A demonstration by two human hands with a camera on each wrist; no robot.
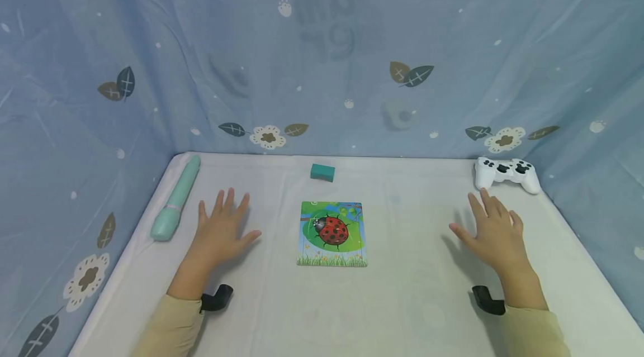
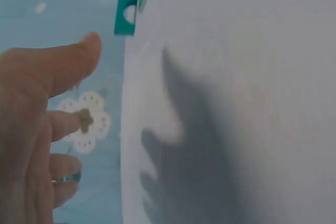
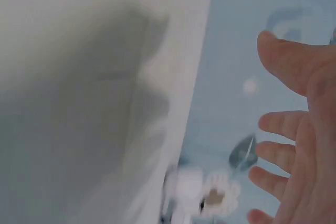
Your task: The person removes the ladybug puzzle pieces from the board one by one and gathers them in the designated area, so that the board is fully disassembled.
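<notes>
Over the white table my left hand (image 1: 219, 234) hovers with fingers spread, holding nothing. Its nearest thing is a mint-green wand-shaped object (image 1: 177, 198) with a thick rounded end, lying to its left. My right hand (image 1: 497, 237) is also spread in the air above the table, just in front of a white game controller (image 1: 505, 174). Between the hands lies a square ladybug picture puzzle (image 1: 332, 234). Behind the puzzle sits a small teal block (image 1: 322, 172); in the left wrist view the teal block (image 2: 126, 14) shows a rounded notch. Both hands cast shadows on the cloth.
A white cloth covers the table (image 1: 402, 301). Blue curtains (image 1: 342, 105) with leaf and flower prints hang along the back and both sides. Black wrist mounts (image 1: 217, 298) stick out from both of the person's wrists, beside beige sleeves (image 1: 171, 326).
</notes>
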